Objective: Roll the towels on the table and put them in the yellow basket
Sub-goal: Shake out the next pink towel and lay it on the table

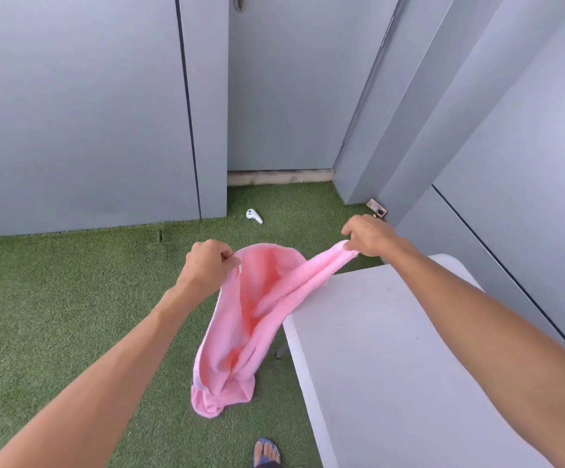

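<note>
A pink towel [257, 309] hangs in the air between my two hands, left of the white table [392, 349]. My left hand [206, 265] pinches one top corner of it. My right hand [368, 236] pinches the other top corner, above the table's far left corner. The towel sags in a loose pouch, and its bunched lower end dangles just above the green turf. No yellow basket is in view.
Green artificial turf [54, 315] covers the floor. A white controller [253, 216] lies on it near the grey wall panels [88, 113]. A small device [377, 208] lies at the wall's foot on the right. A sandalled foot [266, 453] shows at the bottom.
</note>
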